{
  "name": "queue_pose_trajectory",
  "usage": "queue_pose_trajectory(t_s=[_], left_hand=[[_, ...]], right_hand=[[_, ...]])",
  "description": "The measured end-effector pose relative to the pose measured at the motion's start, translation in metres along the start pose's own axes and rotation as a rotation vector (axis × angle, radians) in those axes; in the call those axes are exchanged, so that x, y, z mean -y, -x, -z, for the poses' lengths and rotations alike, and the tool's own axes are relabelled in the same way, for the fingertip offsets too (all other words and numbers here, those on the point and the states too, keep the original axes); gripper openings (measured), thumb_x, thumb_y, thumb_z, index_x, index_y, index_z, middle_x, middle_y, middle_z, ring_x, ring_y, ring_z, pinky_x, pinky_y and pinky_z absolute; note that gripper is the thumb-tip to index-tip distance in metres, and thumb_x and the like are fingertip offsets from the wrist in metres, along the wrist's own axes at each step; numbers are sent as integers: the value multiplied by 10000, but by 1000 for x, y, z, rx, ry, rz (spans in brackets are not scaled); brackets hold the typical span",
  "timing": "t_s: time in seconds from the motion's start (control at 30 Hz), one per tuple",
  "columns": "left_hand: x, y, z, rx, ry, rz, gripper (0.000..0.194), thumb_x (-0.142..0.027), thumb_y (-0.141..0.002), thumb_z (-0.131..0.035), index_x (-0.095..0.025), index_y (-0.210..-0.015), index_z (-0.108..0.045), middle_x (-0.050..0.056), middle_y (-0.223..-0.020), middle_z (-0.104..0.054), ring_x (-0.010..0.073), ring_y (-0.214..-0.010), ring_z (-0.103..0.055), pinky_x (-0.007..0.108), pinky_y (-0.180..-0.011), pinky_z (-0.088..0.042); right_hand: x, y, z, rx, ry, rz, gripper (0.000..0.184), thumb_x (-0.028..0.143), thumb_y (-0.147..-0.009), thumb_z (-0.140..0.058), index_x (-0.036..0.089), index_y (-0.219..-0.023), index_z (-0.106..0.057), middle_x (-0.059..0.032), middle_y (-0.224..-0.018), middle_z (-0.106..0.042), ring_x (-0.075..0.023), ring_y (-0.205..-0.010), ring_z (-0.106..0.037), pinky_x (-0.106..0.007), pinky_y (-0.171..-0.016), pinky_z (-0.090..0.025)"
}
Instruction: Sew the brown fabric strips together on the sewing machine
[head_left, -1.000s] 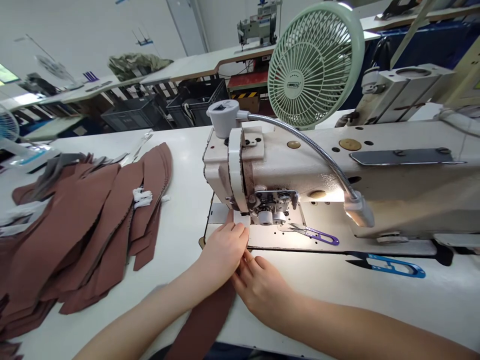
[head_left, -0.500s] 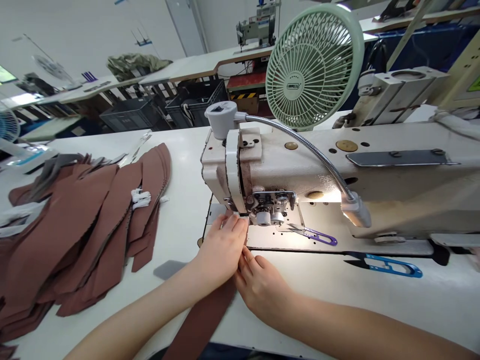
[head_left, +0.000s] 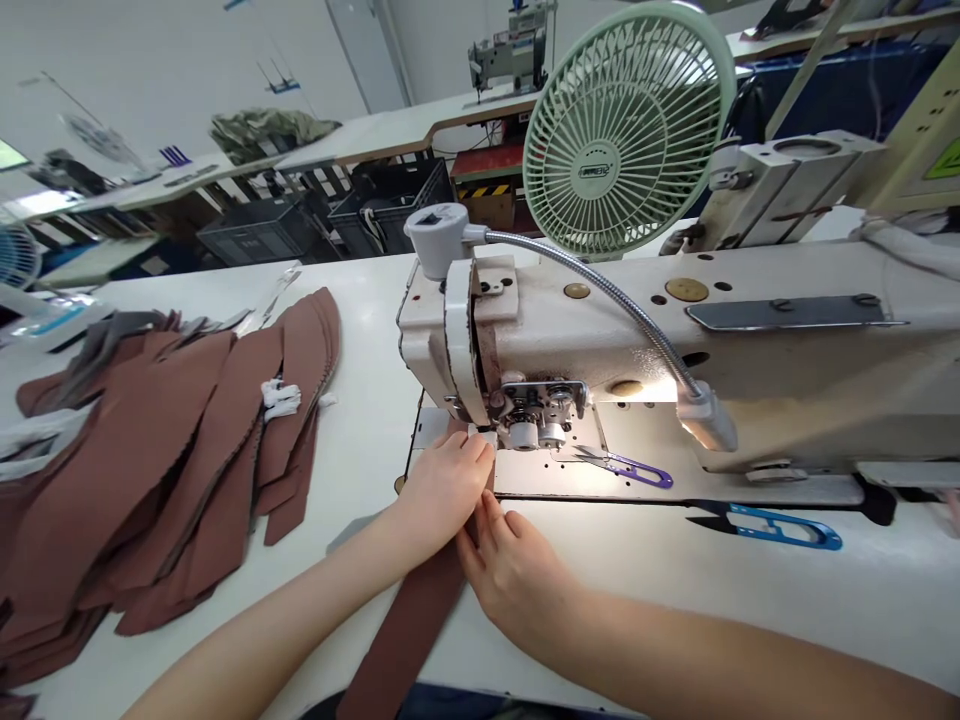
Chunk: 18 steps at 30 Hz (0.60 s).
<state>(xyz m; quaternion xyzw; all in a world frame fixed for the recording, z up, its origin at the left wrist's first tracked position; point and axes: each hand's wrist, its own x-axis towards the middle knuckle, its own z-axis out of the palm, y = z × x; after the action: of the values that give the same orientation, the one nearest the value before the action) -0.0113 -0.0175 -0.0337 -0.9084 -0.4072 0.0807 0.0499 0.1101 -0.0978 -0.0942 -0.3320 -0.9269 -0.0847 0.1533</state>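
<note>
A long brown fabric strip [head_left: 409, 625] runs from the table's front edge up under the head of a sewing machine [head_left: 450, 330]. My left hand [head_left: 446, 495] is on the strip just in front of the presser area, fingers together and pressing it. A small white piece [head_left: 484, 436] shows at those fingertips. Close beside it, my right hand [head_left: 517, 580] pinches the strip's right edge, its thumb and fingertips drawn together. The needle is hidden behind the machine head and my left fingers.
Brown cut pieces [head_left: 165, 450] lie piled at the left. Purple-handled thread snips [head_left: 637, 470] rest on the machine bed, blue snips [head_left: 787, 526] on the table at right. A lamp [head_left: 705, 415] on a bendy neck and a green fan [head_left: 626, 135] stand over the machine.
Less of the white piece shows at my left fingertips than a second ago. Both hands stay almost in place on the strip. The view has shifted slightly.
</note>
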Motion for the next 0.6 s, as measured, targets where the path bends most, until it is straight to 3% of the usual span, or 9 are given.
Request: queue_pose_trajectory(t_s=[0.2,0.3,0.37,0.47,0.6], left_hand=[[0,-2,8,31,-81,18,219,-45,-832,-453,-141,-914,-631,104,-859,-613,237,-873,-567,328,-735,-453],[-6,9,18,31,-156,-52,253,-86,-853,-454,-123,-1045,-614,138,-997,-620,275,-993,-546,367,-805,-439],[-10,17,23,55,-141,-104,258,-79,-848,-461,-110,-1062,-601,126,-976,-623,266,-957,-556,371,-789,-435],[-11,19,21,134,-24,-81,203,-51,-823,-486,-124,-972,-604,74,-857,-619,219,-791,-568,339,-687,-431],[-8,11,13,145,52,4,144,-64,-834,-496,-155,-852,-606,55,-838,-618,207,-774,-563,322,-690,-423]], right_hand=[[-1,3,-3,-45,15,-9,384,86,-852,-429,-48,-1173,-589,-310,-1145,-616,-370,-1083,-594,-405,-662,-452],[-2,2,-1,-77,15,-17,358,75,-835,-423,-34,-1113,-621,-287,-1121,-638,-361,-1059,-611,-379,-629,-453],[-4,1,0,-90,11,-14,334,80,-822,-438,-24,-1071,-634,-283,-1093,-651,-358,-1048,-617,-367,-610,-450],[-4,-1,0,-105,14,-15,320,104,-810,-458,-10,-1054,-631,-286,-1051,-663,-355,-1019,-629,-364,-593,-446],[-2,-3,-1,-118,40,-24,318,122,-798,-485,-10,-1053,-621,-299,-1039,-660,-363,-1000,-631,-369,-590,-438]])
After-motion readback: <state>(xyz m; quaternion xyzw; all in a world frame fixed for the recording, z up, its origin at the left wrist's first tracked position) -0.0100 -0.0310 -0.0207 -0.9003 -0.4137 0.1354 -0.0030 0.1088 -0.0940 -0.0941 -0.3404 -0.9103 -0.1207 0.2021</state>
